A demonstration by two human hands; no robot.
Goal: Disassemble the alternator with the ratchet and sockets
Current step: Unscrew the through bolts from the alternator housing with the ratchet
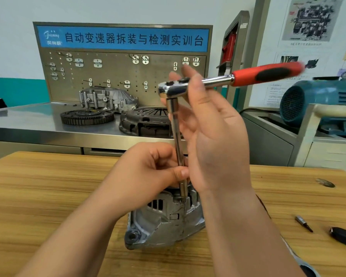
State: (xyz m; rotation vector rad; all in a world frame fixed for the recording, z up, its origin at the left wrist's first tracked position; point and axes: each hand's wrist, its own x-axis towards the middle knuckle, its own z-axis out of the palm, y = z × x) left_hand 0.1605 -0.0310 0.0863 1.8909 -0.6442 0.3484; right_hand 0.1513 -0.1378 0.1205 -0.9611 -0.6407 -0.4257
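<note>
A wooden table (48, 186) carries the alternator (164, 222), which stands at its middle. Behind the alternator is a steel bench (38, 124) with a pegboard (118, 76); to its right lies a small bit (303, 223). The left hand (148, 172) pinches the upright extension bar (175, 126) just above the alternator. The right hand (214, 136), fingers nearly straight, holds the head of the ratchet (238, 77) higher up.
</note>
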